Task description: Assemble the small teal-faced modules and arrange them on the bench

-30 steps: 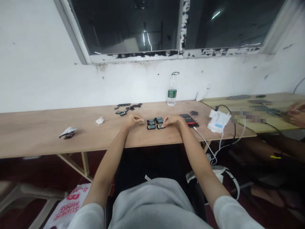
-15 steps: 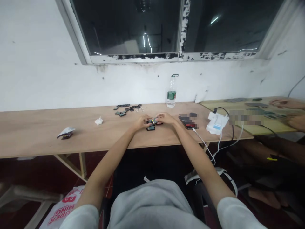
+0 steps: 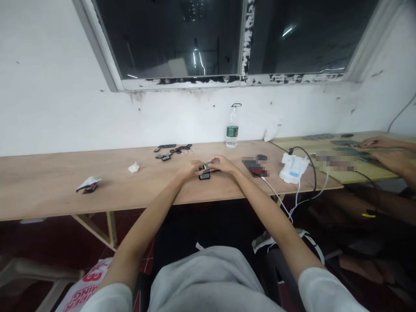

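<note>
Both my hands meet over a small cluster of dark rectangular parts (image 3: 205, 176) on the wooden table (image 3: 48, 190). My left hand (image 3: 189, 168) is curled with its fingertips pinching one small dark part with a yellow spot (image 3: 206, 166). My right hand (image 3: 222, 164) is also closed, fingers pressed on the same part from the right. Another dark part lies flat on the table just below my hands. Most of the cluster is hidden under my fingers.
More dark parts (image 3: 172, 151) lie scattered farther back. A water bottle (image 3: 232, 126) stands by the wall. A phone (image 3: 255, 167) and a white charger (image 3: 293, 167) with cables sit to the right. Crumpled paper (image 3: 133, 167) and a wrapper (image 3: 87, 184) lie left. Another person's hands (image 3: 386, 152) work at the far right.
My hands, apart beside the row of parts a second ago, have come together over them and picked one up between the fingers. The view has shifted slightly.
</note>
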Demonstrator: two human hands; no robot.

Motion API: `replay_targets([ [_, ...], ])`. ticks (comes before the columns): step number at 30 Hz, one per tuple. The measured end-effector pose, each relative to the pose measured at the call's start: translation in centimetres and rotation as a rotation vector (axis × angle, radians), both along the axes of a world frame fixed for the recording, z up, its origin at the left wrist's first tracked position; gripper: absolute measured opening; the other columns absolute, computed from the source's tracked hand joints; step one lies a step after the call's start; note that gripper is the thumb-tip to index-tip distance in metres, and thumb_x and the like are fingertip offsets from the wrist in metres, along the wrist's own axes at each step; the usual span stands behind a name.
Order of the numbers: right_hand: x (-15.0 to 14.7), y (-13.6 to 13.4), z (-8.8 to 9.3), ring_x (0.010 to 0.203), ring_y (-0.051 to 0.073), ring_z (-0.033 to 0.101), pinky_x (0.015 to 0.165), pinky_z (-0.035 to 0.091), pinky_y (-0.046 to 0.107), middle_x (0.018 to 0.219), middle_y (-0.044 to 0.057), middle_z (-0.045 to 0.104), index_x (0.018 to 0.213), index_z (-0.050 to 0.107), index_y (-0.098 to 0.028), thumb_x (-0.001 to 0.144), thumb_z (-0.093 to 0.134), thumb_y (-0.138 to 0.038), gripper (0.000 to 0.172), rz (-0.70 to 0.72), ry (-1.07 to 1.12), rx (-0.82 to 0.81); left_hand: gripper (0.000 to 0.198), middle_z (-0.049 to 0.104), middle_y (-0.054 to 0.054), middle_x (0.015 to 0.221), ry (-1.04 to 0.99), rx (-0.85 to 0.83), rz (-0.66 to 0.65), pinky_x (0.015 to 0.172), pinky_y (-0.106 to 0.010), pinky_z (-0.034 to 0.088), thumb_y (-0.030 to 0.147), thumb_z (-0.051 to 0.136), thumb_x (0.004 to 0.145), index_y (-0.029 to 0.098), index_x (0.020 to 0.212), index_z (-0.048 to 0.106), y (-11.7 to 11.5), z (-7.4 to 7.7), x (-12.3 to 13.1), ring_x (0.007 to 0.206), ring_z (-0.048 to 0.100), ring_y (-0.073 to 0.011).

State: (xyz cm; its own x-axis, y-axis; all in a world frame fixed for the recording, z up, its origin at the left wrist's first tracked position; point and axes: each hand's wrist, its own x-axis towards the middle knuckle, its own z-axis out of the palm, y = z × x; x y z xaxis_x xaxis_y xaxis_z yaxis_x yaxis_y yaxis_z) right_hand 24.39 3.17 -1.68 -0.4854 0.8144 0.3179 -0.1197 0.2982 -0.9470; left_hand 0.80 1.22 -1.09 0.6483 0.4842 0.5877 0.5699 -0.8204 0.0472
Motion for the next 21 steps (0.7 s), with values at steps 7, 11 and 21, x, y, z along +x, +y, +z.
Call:
replay_targets([
  [7,0.3,-0.5,0.7,0.068,0.015,0.073,0.067,0.061,0.026,0.084,0.004,0.074,0.086,0.065,-0.015,0.064,0.092,-0.033,0.040,-0.024,0.013,-0.024,0.033,0.073,-0.008,0.104,-0.004,-0.009,-0.028,0.084,-0.031,0.056,0.037,0.052,0.100,0.017,0.121,0.068,-0.2,0.2,0.1,0.090,0.069,-0.0203],
  [11,0.4,-0.8,1.0,0.069,0.015,0.073,0.070,0.061,0.026,0.087,0.004,0.075,0.086,0.064,-0.015,0.063,0.092,-0.034,0.040,-0.038,0.041,-0.045,0.033,0.071,-0.009,0.121,-0.045,-0.056,-0.051,0.098,-0.035,0.054,0.036,0.051,0.100,0.022,0.123,0.069,-0.1,0.3,0.2,0.107,0.069,-0.0219],
  [21,0.2,-1.3,1.6,0.069,0.015,0.072,0.067,0.061,0.025,0.086,0.004,0.074,0.084,0.064,-0.016,0.063,0.093,-0.033,0.040,-0.024,0.047,-0.082,0.038,0.070,-0.011,0.128,-0.130,-0.071,-0.031,0.106,-0.041,0.051,0.047,0.051,0.101,0.022,0.119,0.073,-0.8,0.3,0.4,0.113,0.068,-0.0254],
])
